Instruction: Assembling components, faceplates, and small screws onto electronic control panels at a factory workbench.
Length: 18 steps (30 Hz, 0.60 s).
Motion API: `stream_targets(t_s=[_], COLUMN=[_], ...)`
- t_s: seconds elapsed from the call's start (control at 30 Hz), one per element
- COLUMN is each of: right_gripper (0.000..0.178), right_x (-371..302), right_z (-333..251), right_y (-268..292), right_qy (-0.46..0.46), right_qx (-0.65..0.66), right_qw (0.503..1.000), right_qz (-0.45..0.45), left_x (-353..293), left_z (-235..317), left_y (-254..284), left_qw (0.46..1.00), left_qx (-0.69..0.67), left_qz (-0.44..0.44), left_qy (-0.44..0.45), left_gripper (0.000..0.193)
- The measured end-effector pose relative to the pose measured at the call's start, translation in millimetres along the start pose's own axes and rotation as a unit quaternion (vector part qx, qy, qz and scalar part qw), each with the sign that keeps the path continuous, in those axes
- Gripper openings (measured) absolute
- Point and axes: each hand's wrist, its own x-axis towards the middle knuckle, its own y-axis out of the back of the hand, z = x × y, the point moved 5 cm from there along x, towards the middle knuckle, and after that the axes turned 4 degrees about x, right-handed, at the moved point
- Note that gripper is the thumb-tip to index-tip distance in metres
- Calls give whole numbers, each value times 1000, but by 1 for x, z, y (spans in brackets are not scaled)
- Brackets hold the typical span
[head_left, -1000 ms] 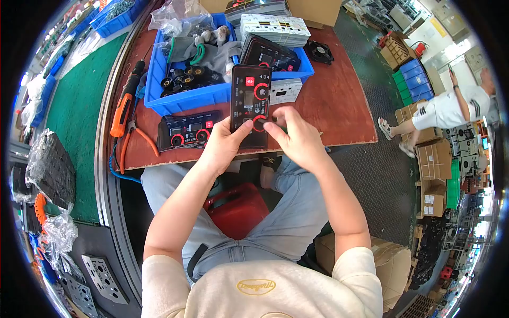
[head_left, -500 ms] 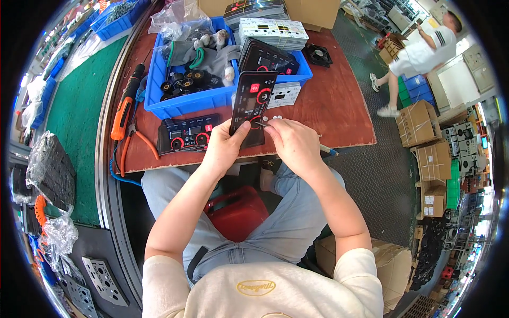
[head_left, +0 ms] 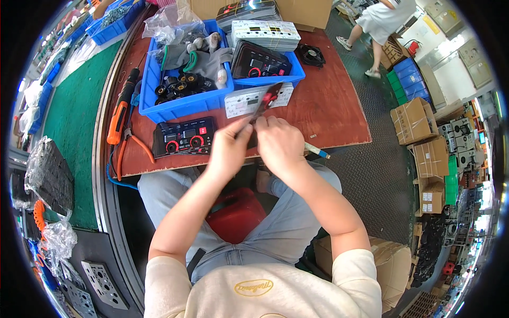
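On the counter's (head_left: pixel 334 111) near left I am seeing black panels (head_left: pixel 183 137) lying, whether finished I cannot tell. Further right, the left hand (head_left: pixel 229 149) is clamping a dark panel (head_left: pixel 269 99) almost edge-on over the near middle, and I am judging that piece unfinished, with spare panels (head_left: pixel 261 61) resting beyond in a blue bin (head_left: pixel 297 70). The right hand (head_left: pixel 282 142) is curling close beside it, its grip hidden from me.
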Motion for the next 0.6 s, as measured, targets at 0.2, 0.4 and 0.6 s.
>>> stream_targets(t_s=[0.2, 0.4, 0.6], right_gripper=[25, 25, 17], right_x=[2, -6, -11], right_z=[7, 53, 31], right_y=[22, 18, -16], right_qy=[-20, -158, -172], right_qx=[78, 497, 671], right_qw=[996, 852, 716], right_qz=[-42, -37, -87], left_x=[0, -8, -12], left_z=[-13, 4, 4], left_y=[9, 18, 13], left_qw=[983, 878, 864], left_qx=[-151, -363, -390], left_qz=[-7, -77, -105], left_qy=[109, 302, 302], left_gripper=[18, 21, 21])
